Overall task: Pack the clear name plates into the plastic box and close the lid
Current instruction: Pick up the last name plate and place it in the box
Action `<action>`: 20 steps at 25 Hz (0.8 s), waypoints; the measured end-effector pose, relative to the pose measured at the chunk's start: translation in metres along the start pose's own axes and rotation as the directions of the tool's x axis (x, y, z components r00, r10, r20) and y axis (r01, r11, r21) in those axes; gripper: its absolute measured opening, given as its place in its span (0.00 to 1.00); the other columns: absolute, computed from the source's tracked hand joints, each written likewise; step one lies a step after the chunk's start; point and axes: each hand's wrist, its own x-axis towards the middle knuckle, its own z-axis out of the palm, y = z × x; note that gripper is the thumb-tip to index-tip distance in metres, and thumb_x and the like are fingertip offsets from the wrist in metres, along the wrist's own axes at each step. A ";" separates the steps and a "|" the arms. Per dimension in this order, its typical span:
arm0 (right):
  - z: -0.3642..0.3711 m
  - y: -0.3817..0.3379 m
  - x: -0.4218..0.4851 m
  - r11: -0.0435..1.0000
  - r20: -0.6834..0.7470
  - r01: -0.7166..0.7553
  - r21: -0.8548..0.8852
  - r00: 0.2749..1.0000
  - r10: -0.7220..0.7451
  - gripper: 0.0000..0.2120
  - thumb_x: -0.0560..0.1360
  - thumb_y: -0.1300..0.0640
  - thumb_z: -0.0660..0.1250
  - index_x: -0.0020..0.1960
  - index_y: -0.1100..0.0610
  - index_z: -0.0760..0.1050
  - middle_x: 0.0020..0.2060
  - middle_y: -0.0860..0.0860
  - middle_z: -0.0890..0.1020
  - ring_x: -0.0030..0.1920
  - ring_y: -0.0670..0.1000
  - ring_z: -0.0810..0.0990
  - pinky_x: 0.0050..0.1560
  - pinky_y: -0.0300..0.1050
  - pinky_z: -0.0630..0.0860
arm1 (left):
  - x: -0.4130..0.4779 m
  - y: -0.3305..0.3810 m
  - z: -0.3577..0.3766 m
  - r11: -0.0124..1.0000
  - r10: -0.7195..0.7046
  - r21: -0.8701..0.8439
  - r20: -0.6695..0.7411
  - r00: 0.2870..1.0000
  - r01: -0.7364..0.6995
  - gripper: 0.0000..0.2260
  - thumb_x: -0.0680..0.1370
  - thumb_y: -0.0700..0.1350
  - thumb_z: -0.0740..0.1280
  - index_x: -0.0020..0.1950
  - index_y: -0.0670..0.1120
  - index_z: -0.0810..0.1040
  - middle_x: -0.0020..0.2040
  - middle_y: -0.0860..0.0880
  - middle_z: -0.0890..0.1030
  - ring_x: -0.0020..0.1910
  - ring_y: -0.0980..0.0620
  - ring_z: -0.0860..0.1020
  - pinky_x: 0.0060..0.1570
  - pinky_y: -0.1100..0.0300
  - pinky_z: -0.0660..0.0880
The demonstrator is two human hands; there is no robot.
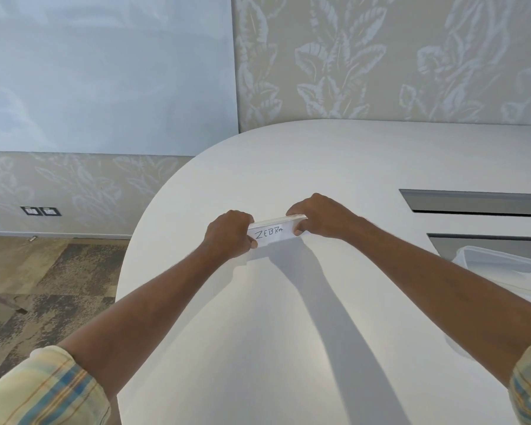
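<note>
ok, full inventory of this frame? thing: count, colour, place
name plate: 1, clear with white card reading ZEBRA, held over the table centre
plastic box: 1, clear, table's right edge, partly cut off
table: 1, white, rounded end, fills the centre
slots: 2, grey, in the table top at right
sockets: 2, dark plates, low on the left wall
board: 1, pale blue, upper left wall
left hand: 1, grips the plate's left end
right hand: 1, grips the plate's right end
sleeves: 2, yellow plaid, bottom corners
</note>
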 end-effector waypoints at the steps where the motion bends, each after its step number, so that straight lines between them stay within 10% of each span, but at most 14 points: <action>1: -0.005 0.005 -0.009 1.000 -0.008 -0.013 0.003 1.000 0.013 0.14 0.70 0.58 0.75 0.55 0.52 0.84 0.47 0.49 0.86 0.47 0.54 0.81 0.50 0.54 0.80 | 0.000 0.009 -0.002 1.000 0.023 -0.003 0.003 1.000 -0.023 0.14 0.73 0.47 0.76 0.58 0.49 0.83 0.53 0.49 0.82 0.52 0.44 0.80 0.43 0.56 0.71; 8: -0.037 0.050 -0.075 0.994 -0.094 -0.104 0.014 0.990 0.105 0.16 0.68 0.60 0.76 0.55 0.51 0.84 0.45 0.46 0.86 0.44 0.52 0.80 0.38 0.45 0.75 | 0.000 0.083 -0.014 0.980 0.198 0.019 -0.006 0.980 -0.197 0.13 0.74 0.47 0.76 0.58 0.50 0.83 0.52 0.49 0.83 0.52 0.44 0.80 0.42 0.56 0.71; 20: -0.081 0.128 -0.207 0.957 -0.195 -0.290 0.027 0.937 0.289 0.18 0.68 0.60 0.79 0.57 0.51 0.84 0.49 0.48 0.87 0.47 0.52 0.82 0.48 0.45 0.79 | -0.011 0.235 -0.012 0.908 0.418 0.042 -0.001 0.909 -0.417 0.13 0.75 0.46 0.75 0.59 0.50 0.83 0.53 0.48 0.84 0.52 0.44 0.81 0.42 0.56 0.74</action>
